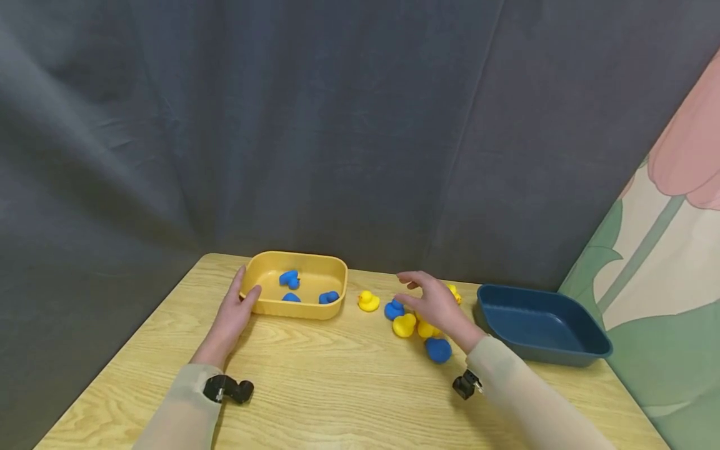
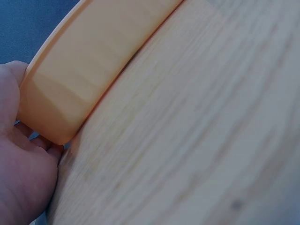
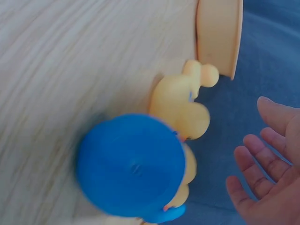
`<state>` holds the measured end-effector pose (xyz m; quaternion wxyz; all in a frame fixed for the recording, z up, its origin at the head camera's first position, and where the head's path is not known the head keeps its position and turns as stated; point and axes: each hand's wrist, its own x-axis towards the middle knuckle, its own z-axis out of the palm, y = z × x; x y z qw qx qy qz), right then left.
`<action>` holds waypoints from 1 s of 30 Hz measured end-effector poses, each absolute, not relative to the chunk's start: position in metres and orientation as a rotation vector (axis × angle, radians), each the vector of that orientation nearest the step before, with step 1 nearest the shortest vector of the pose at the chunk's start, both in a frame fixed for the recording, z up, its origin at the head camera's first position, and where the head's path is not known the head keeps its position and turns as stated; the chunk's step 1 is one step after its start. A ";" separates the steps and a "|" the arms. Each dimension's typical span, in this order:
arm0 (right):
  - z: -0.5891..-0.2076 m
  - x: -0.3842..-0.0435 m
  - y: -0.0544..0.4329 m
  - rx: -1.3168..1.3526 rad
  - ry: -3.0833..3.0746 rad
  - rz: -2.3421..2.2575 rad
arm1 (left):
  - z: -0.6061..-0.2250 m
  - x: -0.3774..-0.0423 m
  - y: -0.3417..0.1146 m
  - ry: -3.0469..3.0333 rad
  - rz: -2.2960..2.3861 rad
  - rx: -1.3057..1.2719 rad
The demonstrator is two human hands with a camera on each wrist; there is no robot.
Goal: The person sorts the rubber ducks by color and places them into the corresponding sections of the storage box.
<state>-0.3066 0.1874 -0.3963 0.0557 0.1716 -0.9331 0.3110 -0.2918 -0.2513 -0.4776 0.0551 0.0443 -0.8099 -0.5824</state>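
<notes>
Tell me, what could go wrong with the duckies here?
The right hand hovers open over a tight bunch of ducks, so reaching for the blue duck might bump the yellow duck beside it. The left hand only rests against the yellow tray corner, so a nudge could slide the tray.
</notes>
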 end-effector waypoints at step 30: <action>-0.425 -0.324 0.198 0.432 -2.966 0.934 | -0.477 -0.294 -0.251 -2.454 -1.779 0.154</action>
